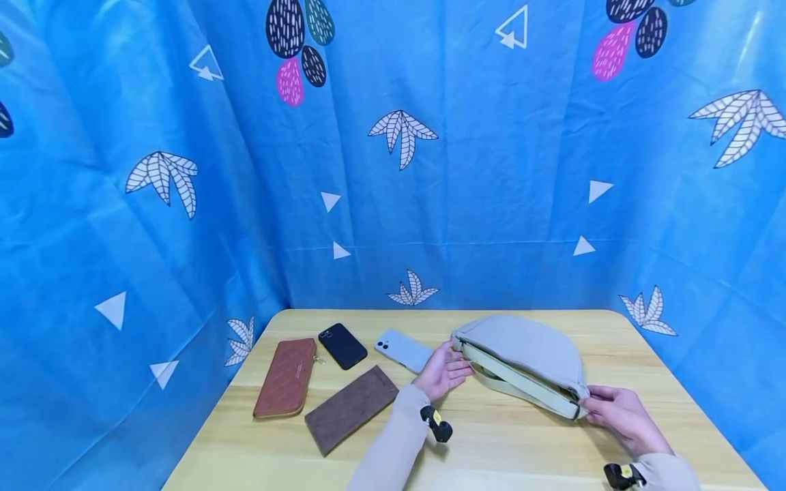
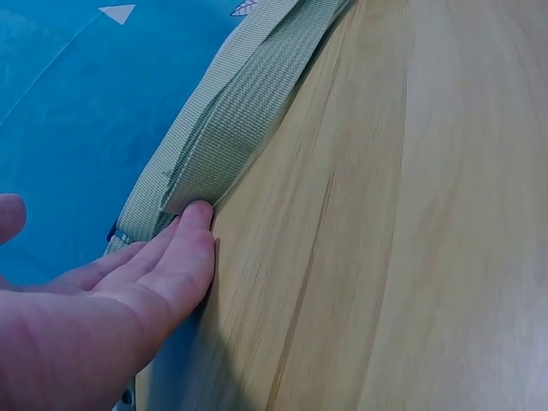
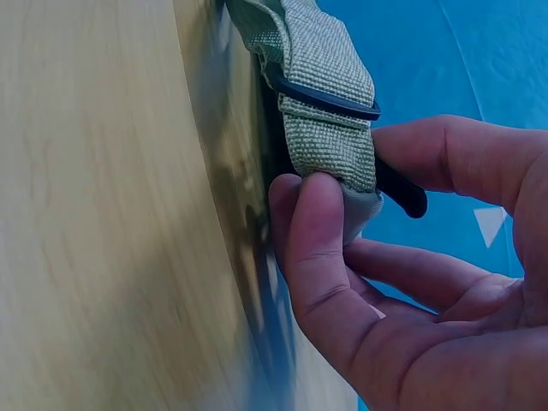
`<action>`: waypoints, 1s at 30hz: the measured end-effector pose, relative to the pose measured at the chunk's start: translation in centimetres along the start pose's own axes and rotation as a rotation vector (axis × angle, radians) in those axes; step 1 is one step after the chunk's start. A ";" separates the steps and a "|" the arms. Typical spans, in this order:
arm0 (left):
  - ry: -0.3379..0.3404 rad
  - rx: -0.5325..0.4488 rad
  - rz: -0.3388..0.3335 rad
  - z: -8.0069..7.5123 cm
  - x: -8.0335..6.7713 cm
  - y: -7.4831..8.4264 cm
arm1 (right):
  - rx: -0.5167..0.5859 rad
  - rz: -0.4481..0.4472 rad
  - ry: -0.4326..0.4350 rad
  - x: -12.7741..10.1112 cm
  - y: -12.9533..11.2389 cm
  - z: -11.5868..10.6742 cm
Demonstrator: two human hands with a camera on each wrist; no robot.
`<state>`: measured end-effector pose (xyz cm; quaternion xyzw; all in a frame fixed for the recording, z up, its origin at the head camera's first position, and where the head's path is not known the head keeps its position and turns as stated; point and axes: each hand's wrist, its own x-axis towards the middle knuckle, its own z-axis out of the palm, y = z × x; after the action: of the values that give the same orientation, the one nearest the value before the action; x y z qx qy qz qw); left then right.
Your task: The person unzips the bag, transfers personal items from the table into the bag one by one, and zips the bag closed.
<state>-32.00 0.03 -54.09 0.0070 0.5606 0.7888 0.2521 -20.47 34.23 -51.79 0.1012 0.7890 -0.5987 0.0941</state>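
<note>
A light grey half-moon belt bag (image 1: 528, 344) lies on the table at the right, its pale green webbing strap (image 1: 516, 382) running along the near edge. At the bag's left end, my left hand (image 1: 443, 372) has its fingers extended. In the left wrist view those straight fingers (image 2: 184, 257) touch the strap's folded end, with the thumb apart at the left edge. My right hand (image 1: 623, 412) pinches the bag's right end. Close up, thumb and fingers (image 3: 317, 231) grip the corner just below a black strap buckle (image 3: 321, 98).
Left of the bag lies a pale blue phone (image 1: 405, 349), close to my left hand. Farther left are a black phone (image 1: 342, 346), a reddish-brown zip wallet (image 1: 285, 378) and a dark brown long wallet (image 1: 351, 409). A blue patterned curtain (image 1: 491, 204) encloses the wooden table (image 1: 503, 457).
</note>
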 end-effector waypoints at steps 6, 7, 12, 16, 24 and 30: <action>0.002 0.003 0.002 -0.4 -0.4 -0.2 | 0.010 0.000 0.016 -0.2 0.3 0.7; 0.002 0.001 0.002 -0.4 -0.5 -0.3 | 0.011 0.001 0.019 -0.2 0.4 0.8; -0.004 -0.006 -0.002 -0.5 -0.9 -0.7 | 0.014 0.011 0.039 -0.2 0.9 1.0; -0.001 -0.004 -0.002 -0.3 -1.1 -0.8 | 0.037 0.022 0.048 -0.1 1.4 0.8; 0.059 0.064 0.026 0.0 -1.1 -0.3 | 0.097 0.041 0.063 0.1 1.0 0.8; 0.306 0.043 0.103 1.9 -1.4 1.0 | 0.113 0.040 0.057 0.5 0.5 0.9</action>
<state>-30.59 0.85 -52.17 -0.0789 0.6082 0.7802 0.1229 -20.79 33.50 -52.66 0.1389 0.7541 -0.6372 0.0776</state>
